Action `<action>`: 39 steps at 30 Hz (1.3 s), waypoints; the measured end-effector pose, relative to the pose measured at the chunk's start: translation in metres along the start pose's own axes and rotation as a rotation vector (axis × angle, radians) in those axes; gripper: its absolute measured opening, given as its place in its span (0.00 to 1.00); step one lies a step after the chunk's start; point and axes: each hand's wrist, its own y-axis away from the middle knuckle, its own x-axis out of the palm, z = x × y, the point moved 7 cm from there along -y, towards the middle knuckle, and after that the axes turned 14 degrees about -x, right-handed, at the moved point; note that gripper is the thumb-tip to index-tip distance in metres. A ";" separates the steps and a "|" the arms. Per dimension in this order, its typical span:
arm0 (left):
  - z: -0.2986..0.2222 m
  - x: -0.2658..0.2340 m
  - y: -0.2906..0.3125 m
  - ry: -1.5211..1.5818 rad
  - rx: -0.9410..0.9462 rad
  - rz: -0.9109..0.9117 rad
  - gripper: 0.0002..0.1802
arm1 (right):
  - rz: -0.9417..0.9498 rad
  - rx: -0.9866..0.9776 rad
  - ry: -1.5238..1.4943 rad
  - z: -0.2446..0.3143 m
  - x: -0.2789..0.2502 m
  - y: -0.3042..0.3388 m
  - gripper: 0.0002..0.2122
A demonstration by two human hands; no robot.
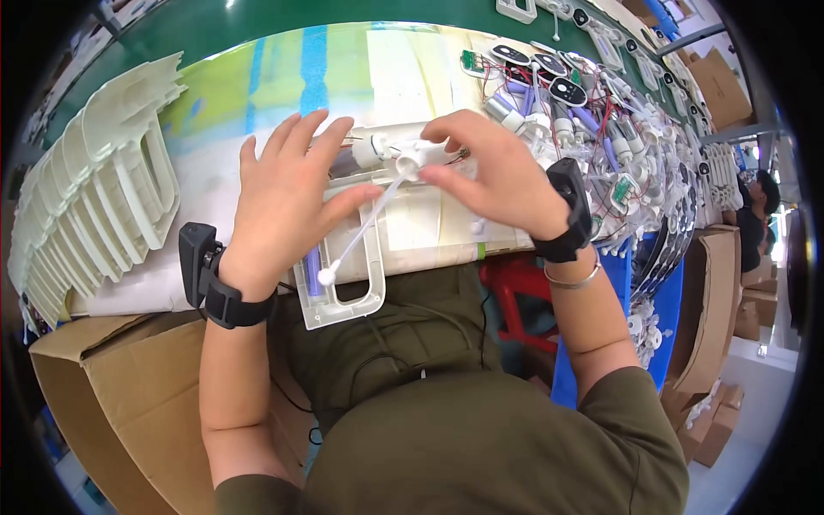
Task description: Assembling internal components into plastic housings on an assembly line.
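Observation:
A white plastic housing [375, 273] with a looped handle lies in front of me, its handle end over the table's near edge. Inside the handle sits a purple cylinder [314, 273]. A white fitting [410, 160] rests at the upper part of the housing, and a thin white rod with a ball tip [327, 276] slants from it across the handle. My left hand [287, 189] is spread over the housing's left side, its thumb near the rod. My right hand [493, 172] curves beside the fitting, thumb and forefinger apart, the thumb tip next to it; its other fingers are partly hidden.
Stacked white plastic shells [94, 189] stand at the left. A heap of wired parts, purple cylinders and green circuit boards [624, 189] covers the right side. Below are a cardboard box [137, 395], a red stool [512, 296] and a blue bin [669, 292]. Another person [760, 206] is far right.

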 end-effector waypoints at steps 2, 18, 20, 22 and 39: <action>-0.008 -0.008 -0.006 0.034 0.055 -0.016 0.28 | 0.140 -0.122 0.292 0.010 0.019 -0.003 0.09; -0.051 0.051 -0.042 0.199 0.271 0.249 0.08 | -0.094 0.211 -0.286 -0.047 -0.022 0.012 0.07; -0.051 0.054 -0.044 0.182 0.230 0.362 0.09 | -0.068 0.242 -0.224 -0.040 -0.021 0.011 0.07; -0.048 0.059 -0.043 0.170 0.219 0.334 0.08 | -0.042 0.193 -0.080 -0.035 -0.020 0.008 0.07; -0.044 0.039 -0.033 0.125 0.229 0.283 0.07 | 0.052 -0.230 0.483 0.014 0.023 0.029 0.11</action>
